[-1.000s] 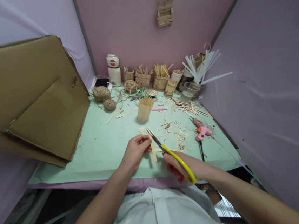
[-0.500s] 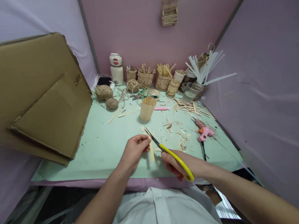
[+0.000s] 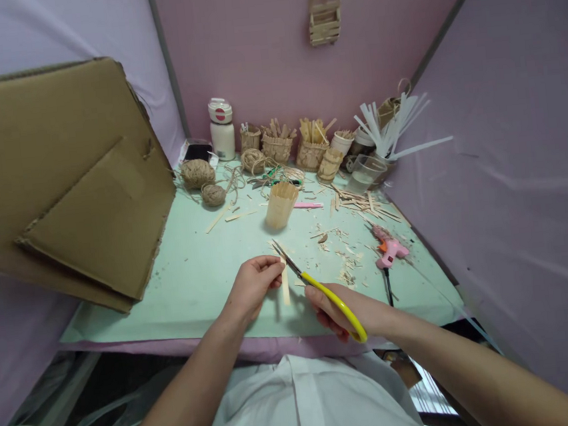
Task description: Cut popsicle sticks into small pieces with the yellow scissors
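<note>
Between the thumb and fingers of my left hand (image 3: pixel 257 284) is a thin pale wooden strip (image 3: pixel 286 290), held upright near its top end. My right hand (image 3: pixel 334 307) is wrapped round the yellow-handled scissors (image 3: pixel 329 293), whose blades point up and left, close beside the strip's top and my left fingertips. Whether the blades touch the strip I cannot tell. Beyond the scissors, a cup made of pale wooden strips (image 3: pixel 281 206) stands on the light green table (image 3: pixel 209 267).
A large cardboard piece (image 3: pixel 75 186) stands at the left. Twine balls (image 3: pixel 198 174), a white bottle (image 3: pixel 222 132) and stick-filled holders (image 3: pixel 278 148) line the back. A pink glue gun (image 3: pixel 392 252), wood scraps (image 3: pixel 349 267) and loose sticks (image 3: pixel 363 204) lie at the right.
The strip in my left hand has shifted slightly left. The scissors stay almost in place, and the view has moved a little.
</note>
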Demonstrator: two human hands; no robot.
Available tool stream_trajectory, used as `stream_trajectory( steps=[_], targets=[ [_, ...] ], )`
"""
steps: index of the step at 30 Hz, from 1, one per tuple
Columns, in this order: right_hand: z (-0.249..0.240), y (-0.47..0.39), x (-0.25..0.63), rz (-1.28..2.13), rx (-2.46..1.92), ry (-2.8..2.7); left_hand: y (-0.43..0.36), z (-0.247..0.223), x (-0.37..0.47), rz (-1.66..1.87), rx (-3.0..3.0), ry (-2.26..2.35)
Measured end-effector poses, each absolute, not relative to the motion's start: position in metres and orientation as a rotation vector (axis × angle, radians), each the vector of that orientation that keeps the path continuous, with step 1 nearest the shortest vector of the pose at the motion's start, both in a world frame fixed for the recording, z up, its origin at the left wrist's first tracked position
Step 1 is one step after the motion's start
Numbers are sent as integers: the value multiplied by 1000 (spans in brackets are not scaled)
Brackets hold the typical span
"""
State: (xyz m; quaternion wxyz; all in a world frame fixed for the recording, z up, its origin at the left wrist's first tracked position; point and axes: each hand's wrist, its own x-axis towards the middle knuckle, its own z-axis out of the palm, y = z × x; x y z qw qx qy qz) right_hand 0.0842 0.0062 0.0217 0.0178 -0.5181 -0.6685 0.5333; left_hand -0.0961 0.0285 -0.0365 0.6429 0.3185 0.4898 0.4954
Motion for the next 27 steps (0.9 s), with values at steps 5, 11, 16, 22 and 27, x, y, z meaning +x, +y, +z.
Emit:
stream_trajectory(
  steps=[5,11,16,22,27],
  targets=[
    [21,6,84,1660,-1621,-2053,28,-35,-97,1128,726,1117],
    [19,5,85,1665,-1600,-2006,29,-33,-97,1112,706,1113],
    [18,7,82,1717,-1616,-2010,30,-35,-98,1089,711,1125],
    [19,8,95,1779,-1675,-1980,24,-36,-97,1079,829,1163],
    [15,-2,124,1822,-1571,-1917,6,-30,-79,942,1093,1063]
  ],
)
